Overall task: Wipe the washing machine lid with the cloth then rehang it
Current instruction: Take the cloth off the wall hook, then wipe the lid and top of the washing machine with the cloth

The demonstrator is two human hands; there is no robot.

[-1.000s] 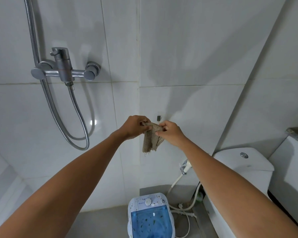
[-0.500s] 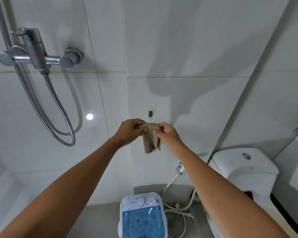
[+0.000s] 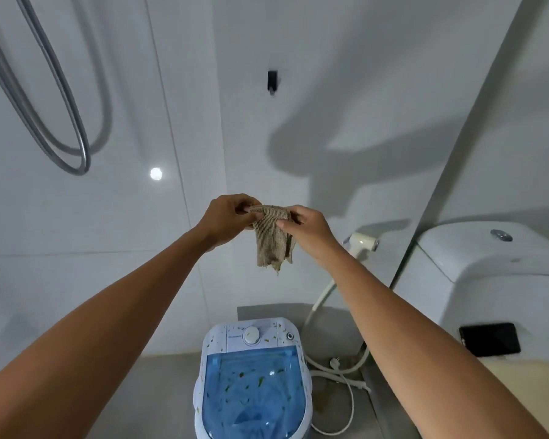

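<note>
A small beige knitted cloth [image 3: 271, 242] hangs in the air between both hands. My left hand [image 3: 225, 218] pinches its top left corner and my right hand [image 3: 308, 226] pinches its top right edge. Well above them a small dark wall hook [image 3: 272, 81] sits bare on the white tiles. Straight below the cloth, on the floor, stands a small white washing machine with a see-through blue lid [image 3: 254, 391], which lies closed.
A white toilet cistern [image 3: 488, 261] stands at the right, with a dark phone [image 3: 489, 339] below it. A bidet sprayer [image 3: 363, 242] and its hose hang on the wall beside the machine. A metal shower hose [image 3: 61, 134] loops at the left.
Both hands have carried the cloth down and away from the hook, which now stands bare far above them. The view has tilted down, showing more of the washing machine.
</note>
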